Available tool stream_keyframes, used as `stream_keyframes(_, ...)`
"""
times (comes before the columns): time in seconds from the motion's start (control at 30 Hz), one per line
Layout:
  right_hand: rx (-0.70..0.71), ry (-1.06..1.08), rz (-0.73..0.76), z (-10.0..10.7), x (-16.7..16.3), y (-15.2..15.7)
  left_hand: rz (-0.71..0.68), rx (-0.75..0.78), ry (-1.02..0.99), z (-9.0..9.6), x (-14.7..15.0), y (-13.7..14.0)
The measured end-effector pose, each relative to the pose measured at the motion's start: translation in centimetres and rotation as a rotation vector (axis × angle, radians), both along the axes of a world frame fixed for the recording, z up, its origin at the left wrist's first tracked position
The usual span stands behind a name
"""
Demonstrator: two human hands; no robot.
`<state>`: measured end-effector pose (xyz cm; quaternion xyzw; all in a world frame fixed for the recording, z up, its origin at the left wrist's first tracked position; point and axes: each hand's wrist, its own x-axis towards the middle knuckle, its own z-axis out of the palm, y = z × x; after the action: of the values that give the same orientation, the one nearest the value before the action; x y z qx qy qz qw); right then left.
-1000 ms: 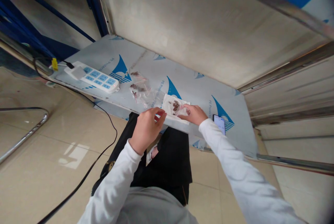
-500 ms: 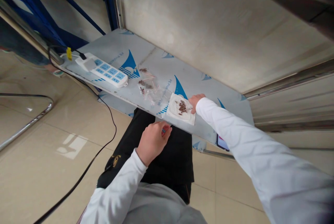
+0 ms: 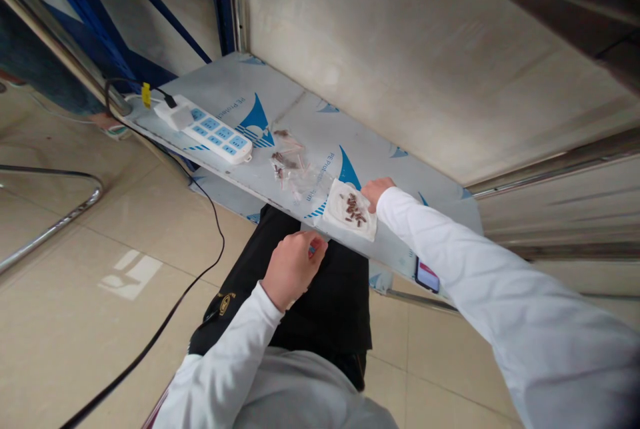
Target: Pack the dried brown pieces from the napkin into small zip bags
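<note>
My right hand (image 3: 376,193) is closed at the back right edge of a white square dish or pad (image 3: 334,217). Its fingertips are hidden, so what they hold cannot be made out. Several small dark brown, elongated pieces (image 3: 356,209) lie scattered on the white square. Over my lap, just off the board's front edge, my left hand (image 3: 293,268) is curled closed around a small bluish thing (image 3: 313,250), too covered to name. Left of the white square lie clear plastic bags (image 3: 293,166) with more brown pieces and thin pinkish strips.
A white power strip (image 3: 217,133) with a plugged-in adapter sits on the left of the film-covered metal board (image 3: 295,112). Its black cable (image 3: 220,246) hangs to the floor. A phone (image 3: 427,274) lies at the front right edge, under my right forearm. Another person's foot (image 3: 113,124) shows at left.
The brown pieces are more spread out on the white square. A small shiny tip seen by my right fingers earlier is now hidden. My left hand has hardly moved.
</note>
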<state>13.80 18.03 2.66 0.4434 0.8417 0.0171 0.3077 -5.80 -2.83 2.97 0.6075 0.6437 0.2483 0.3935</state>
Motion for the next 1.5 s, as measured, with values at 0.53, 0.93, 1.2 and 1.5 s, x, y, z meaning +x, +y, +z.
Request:
stream_keyframes(0.53, -0.09, 0.573, 0.277, 1.2, -3.6, 0.0, 0.106, -0.016, -0.044, -1.0, -1.8, -0.1)
stream_keyframes(0.93, -0.067, 0.803, 0.167, 0.1, -5.8, 1.0, 0.12, -0.018, -0.042, -2.1, -2.7, -0.8)
stream_keyframes(1.2, 0.232, 0.936, -0.266, -2.4, 5.5, -1.4, 0.809, 0.313, 0.125, -8.0, -5.5, 1.4)
stream_keyframes(1.5, 0.131, 0.253, -0.019, -0.3, 4.4, -1.0, 0.493, 0.33, 0.363, -8.9, -5.6, 4.8)
